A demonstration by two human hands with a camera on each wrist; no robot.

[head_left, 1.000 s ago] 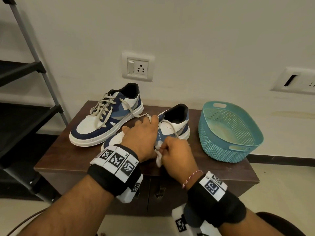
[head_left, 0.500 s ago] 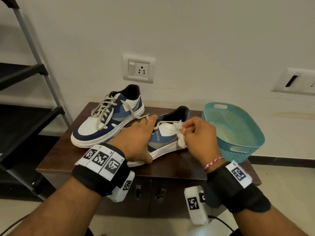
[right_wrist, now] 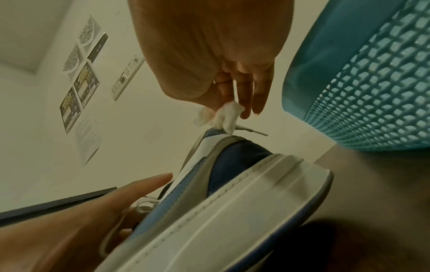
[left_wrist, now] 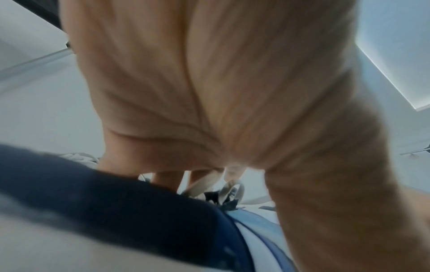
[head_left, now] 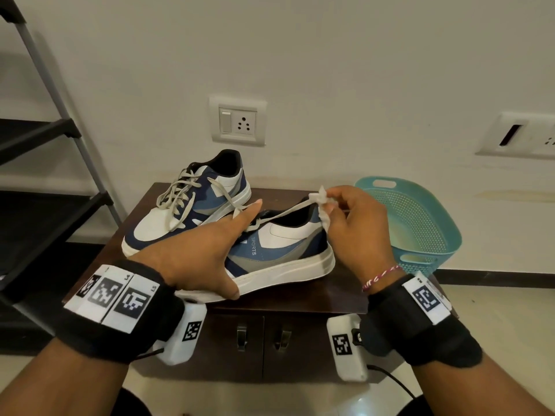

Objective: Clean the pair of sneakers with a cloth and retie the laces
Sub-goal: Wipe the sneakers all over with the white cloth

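Two blue, white and grey sneakers stand on a dark brown cabinet (head_left: 345, 292). The far sneaker (head_left: 168, 223) has loose grey laces. My left hand (head_left: 204, 253) lies flat over the front of the near sneaker (head_left: 282, 253), index finger straight and thumb down along the sole. My right hand (head_left: 327, 201) is raised above the heel and pinches a small white cloth (head_left: 319, 197) folded round one lace (head_left: 285, 211), which runs taut from the eyelets. In the right wrist view the cloth (right_wrist: 223, 116) sits at my fingertips (right_wrist: 246, 110), and the lace tip (right_wrist: 253, 131) pokes out beyond it.
A teal perforated basket (head_left: 420, 223) stands on the cabinet's right end, close behind my right hand. A black shelf rack (head_left: 45, 205) stands on the left. A switch and socket plate (head_left: 238, 121) is on the wall behind. Two door handles (head_left: 261, 337) sit below the front edge.
My right hand has risen from the near sneaker's side to above its heel, sliding the cloth along the lace and drawing it taut. The left hand has stayed on the shoe's front.
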